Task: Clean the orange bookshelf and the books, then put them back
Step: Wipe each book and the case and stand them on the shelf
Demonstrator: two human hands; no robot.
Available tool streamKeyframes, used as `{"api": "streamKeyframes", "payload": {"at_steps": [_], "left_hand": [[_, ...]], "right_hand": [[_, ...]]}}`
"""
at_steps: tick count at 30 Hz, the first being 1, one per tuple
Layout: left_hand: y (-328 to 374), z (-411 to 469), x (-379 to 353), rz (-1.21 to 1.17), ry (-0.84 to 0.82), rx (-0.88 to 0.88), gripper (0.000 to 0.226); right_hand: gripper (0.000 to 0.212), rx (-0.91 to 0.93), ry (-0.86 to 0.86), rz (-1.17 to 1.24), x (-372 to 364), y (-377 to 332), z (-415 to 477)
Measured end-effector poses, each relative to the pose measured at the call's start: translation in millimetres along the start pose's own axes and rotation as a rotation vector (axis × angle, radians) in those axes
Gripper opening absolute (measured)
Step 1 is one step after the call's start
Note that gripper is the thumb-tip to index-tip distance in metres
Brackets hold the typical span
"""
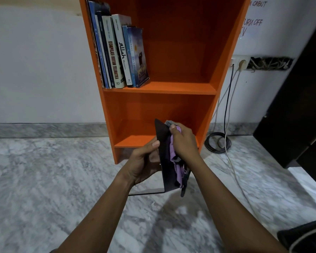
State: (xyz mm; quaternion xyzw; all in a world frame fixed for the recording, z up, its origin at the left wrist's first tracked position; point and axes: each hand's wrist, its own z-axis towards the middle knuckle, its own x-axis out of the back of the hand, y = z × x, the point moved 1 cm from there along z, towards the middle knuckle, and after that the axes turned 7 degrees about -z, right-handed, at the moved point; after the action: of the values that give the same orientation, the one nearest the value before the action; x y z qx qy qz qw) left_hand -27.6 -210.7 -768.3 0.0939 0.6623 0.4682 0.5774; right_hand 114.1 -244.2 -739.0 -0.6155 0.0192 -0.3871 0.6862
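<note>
Book spine [113, 60]: KOMPILASI HUKUM TELEMATIKA; white spine [121, 50]: Allah; wall sign [254, 14]: CABUT, OFF

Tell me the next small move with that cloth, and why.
Probably wipe the purple cloth down the black panel: the right hand grips the cloth against the panel's upper part, the left hand holds the panel's edge, and most of its face lies below the right hand.

We see the orange bookshelf [224, 42] standing on the grey marble floor [44, 179] against the wall [35, 70], its upper shelf board [181, 88] carrying a row of upright books [117, 52] at the left end, while a coiled black cable [217, 144] and a white cable [236, 173] lie on the floor just right of it.
</note>
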Motion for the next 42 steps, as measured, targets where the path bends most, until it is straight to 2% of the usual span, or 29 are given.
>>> {"api": "streamKeyframes", "payload": {"at_steps": [3, 6, 8, 10, 14, 16, 17, 21, 22, 24, 27, 30, 32, 34, 38, 42], "left_hand": [[4.1, 2.2, -1.9, -0.026, 0.015, 0.015, 0.083], [18.5, 8.3, -3.8, 0.047, 0.031, -0.017, 0.091], [38.7, 14.5, -4.3, 0.112, 0.077, -0.053, 0.098], [63.6, 22.4, -8.3, 0.171, 0.161, -0.092, 0.105], [117.9, 41.0, -23.8, 0.295, 0.288, -0.181, 0.111], [140.6, 49.5, -37.2, 0.373, 0.288, -0.192, 0.108], [150.4, 52.7, -45.8, 0.422, 0.277, -0.191, 0.108], [185.5, 65.8, -78.1, 0.621, 0.219, -0.222, 0.105], [193.5, 69.6, -83.0, 0.664, 0.224, -0.242, 0.098], [207.0, 77.9, -87.1, 0.757, 0.276, -0.292, 0.086], [216.4, 92.6, -73.8, 0.873, 0.435, -0.423, 0.077], [220.1, 110.4, -33.9, 1.056, 0.84, -0.699, 0.074], [217.4, 118.3, -6.7, 1.116, 1.108, -0.792, 0.082], [213.1, 127.9, 15.1, 1.114, 1.258, -0.783, 0.098], [210.2, 151.3, 45.2, 1.177, 1.354, -0.747, 0.128], [206.2, 172.0, 62.7, 1.164, 1.38, -0.764, 0.138]], "right_hand": [[0.04, -0.08, -0.049, -0.039, 8.2, 9.6, 5.5], [0.035, -0.161, -0.039, 0.008, 17.4, 19.4, 9.8], [0.029, -0.123, 0.006, 0.075, 24.0, 12.4, 12.7], [0.02, -0.022, -0.064, 0.148, 31.5, -7.9, 14.8], [0.055, 0.146, -0.346, 0.145, 41.6, -56.4, 24.6], [0.078, 0.212, -0.391, 0.038, 39.2, -74.6, 31.4], [0.079, 0.256, -0.342, -0.041, 36.8, -82.5, 35.9], [0.033, 0.412, -0.078, -0.255, 26.7, -110.5, 58.8], [0.03, 0.417, -0.024, -0.277, 25.5, -116.1, 65.3], [0.038, 0.429, 0.054, -0.316, 23.4, -121.0, 83.5], [0.06, 0.425, 0.162, -0.402, 22.7, -117.3, 108.9], [0.063, 0.386, 0.304, -0.407, 17.1, -102.0, 143.0], [0.063, 0.336, 0.356, -0.405, 9.4, -89.0, 163.9], [0.064, 0.274, 0.365, -0.416, -1.4, -76.7, 182.6], [0.068, 0.244, 0.352, -0.446, -25.7, -65.0, 212.9], [0.067, 0.218, 0.316, -0.415, -40.2, -59.8, 241.4]]}}
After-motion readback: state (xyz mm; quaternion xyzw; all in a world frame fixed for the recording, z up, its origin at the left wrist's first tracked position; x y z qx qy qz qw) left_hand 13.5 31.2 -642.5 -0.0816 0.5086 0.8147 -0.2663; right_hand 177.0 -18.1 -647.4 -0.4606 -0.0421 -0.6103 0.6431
